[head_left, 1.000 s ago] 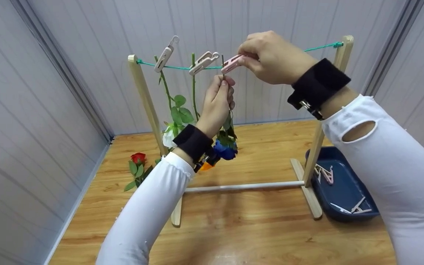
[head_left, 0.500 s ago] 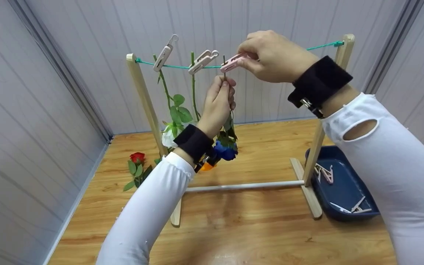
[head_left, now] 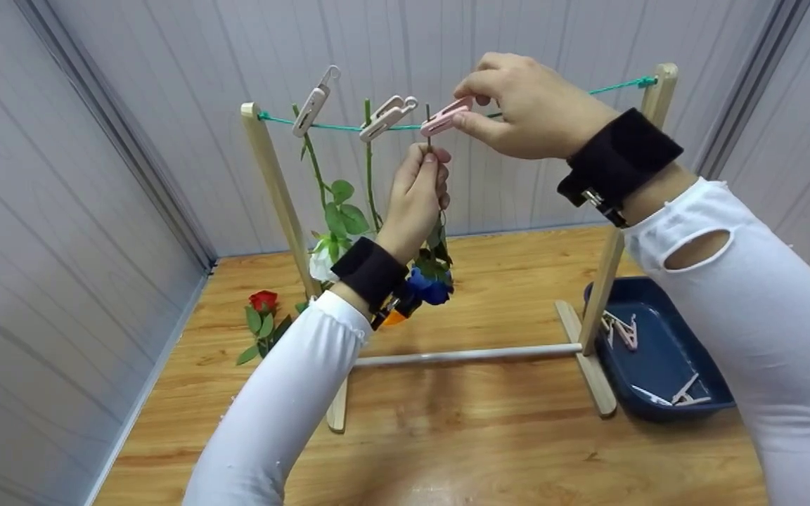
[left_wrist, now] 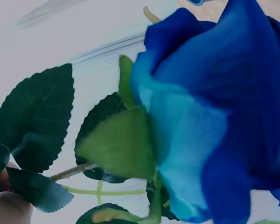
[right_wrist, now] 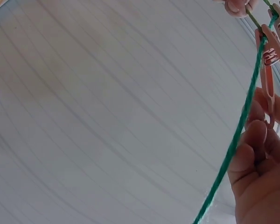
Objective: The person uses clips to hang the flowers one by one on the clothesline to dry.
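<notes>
My left hand pinches the thin stem of a blue rose, which hangs head down below the fist. Close up, the blue rose and its dark leaves fill the left wrist view. Just above these fingers, a pink clothespin sits on the green cord and the stem. At its handle end is my right hand, thumb and fingers parted around the handles. The right wrist view shows the clothespin beside the cord, with the right hand's fingertips near the handle tips.
Two pale clothespins hold stems on the cord to the left; a white rose hangs there. An orange bloom is mostly hidden. A red rose lies on the table. Wooden posts carry the cord. A blue basin holds several clothespins.
My right thumb and fingers have spread apart from the pink clothespin's handles, and that hand has shifted slightly right. The left hand stays on the stem.
</notes>
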A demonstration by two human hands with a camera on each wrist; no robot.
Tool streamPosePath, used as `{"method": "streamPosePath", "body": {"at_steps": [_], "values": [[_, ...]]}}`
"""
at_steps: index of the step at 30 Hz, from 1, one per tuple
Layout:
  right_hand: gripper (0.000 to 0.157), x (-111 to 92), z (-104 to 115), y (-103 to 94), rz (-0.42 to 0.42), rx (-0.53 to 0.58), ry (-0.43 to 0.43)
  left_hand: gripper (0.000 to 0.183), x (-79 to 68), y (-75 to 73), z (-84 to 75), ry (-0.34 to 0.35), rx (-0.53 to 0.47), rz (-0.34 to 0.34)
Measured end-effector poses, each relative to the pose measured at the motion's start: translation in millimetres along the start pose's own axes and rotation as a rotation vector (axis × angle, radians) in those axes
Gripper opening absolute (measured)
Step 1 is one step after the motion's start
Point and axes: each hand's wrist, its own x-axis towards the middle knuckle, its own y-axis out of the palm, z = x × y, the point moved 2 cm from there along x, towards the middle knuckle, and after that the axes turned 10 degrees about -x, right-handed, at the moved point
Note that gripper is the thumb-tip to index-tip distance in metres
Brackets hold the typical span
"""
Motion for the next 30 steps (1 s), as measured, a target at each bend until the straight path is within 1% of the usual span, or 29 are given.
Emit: {"method": "streamPosePath", "body": {"at_steps": [2, 6, 10, 13, 16, 19, 22, 25, 30], "values": [[0.043, -1.5, -0.4, -0.5, -0.027, 0.008, -0.009, 0.026, -0.1, -0.8, -1.0, 0.013, 0.009, 0.008], [0.045, -5.4, -0.9, -2.2, -0.114, 0.025, -0.056, 0.027, -0.3, -2.9, -3.2, 0.039, 0.023, 0.026], [0.048, -12.0, -1.0, -3.1, -0.192, 0.041, -0.089, 0.027, -0.1, -5.3, -5.5, 0.060, 0.037, 0.013], [0.050, -19.3, -2.5, -3.0, -0.251, 0.053, -0.117, 0.026, -1.2, -6.5, -8.1, 0.071, 0.066, -0.002], [0.050, -27.8, -5.2, -1.4, -0.326, 0.031, -0.170, 0.029, -4.1, -7.4, -10.9, 0.070, 0.105, 0.000], [0.048, -38.0, -6.8, 1.2, -0.382, 0.007, -0.211, 0.034, -8.2, -8.9, -14.7, 0.066, 0.133, 0.009], [0.044, -49.1, -6.6, 5.3, -0.407, 0.007, -0.223, 0.039, -13.9, -12.2, -19.0, 0.072, 0.171, 0.007], [0.041, -61.7, -6.9, 10.8, -0.414, 0.015, -0.224, 0.043, -22.3, -16.3, -23.9, 0.081, 0.223, 0.003], [0.034, -83.2, -10.6, 20.2, -0.427, 0.109, -0.230, 0.045, -38.9, -24.1, -33.2, 0.117, 0.296, 0.021]]}}
